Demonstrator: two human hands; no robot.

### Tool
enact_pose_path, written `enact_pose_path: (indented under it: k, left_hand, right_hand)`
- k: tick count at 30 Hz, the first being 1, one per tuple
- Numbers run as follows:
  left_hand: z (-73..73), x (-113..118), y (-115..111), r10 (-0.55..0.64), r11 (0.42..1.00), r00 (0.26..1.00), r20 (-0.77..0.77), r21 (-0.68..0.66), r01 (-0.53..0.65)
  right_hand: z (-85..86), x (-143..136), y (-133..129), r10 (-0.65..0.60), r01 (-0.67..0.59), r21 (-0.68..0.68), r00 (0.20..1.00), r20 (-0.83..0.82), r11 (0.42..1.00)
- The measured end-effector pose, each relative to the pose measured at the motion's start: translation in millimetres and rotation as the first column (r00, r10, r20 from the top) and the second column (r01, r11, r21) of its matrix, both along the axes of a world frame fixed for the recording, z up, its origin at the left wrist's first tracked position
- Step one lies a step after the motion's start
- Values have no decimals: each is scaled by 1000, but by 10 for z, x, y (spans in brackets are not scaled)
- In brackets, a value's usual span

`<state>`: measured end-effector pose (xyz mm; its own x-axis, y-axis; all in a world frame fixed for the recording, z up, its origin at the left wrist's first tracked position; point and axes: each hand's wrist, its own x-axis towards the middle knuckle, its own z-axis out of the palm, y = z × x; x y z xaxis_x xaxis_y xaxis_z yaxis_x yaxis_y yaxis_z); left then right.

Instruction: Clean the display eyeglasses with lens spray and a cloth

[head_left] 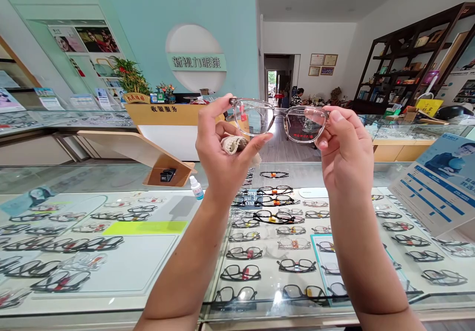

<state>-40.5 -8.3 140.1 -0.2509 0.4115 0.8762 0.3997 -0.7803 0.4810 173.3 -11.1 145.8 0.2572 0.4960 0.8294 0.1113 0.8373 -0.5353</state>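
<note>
A pair of clear-framed eyeglasses (280, 114) is held up level in front of me, above the glass display case. My left hand (222, 145) grips the left end of the frame, with a thumb by the lower rim of that lens. A crumpled beige cloth (234, 145) is tucked in the same hand. At the other end, fingers and thumb of my right hand (345, 138) pinch the frame near the hinge. Red lettering shows on the right lens. The temples are mostly hidden.
Below stands a glass display case (200, 271) with rows of eyeglasses. On its top are a small white bottle (196, 187), a wooden stand (168, 170) and a blue-and-white sign (438, 182). Behind are a cashier counter (174, 128) and a seated person (298, 96).
</note>
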Motion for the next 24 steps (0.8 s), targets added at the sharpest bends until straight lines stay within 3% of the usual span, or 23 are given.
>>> enact_pose_path:
  k: [24]
  left_hand:
    - [88, 48, -76, -50, 999, 995, -84, -2, 50]
  right_hand:
    - [-48, 52, 51, -145, 137, 93, 985, 90, 986]
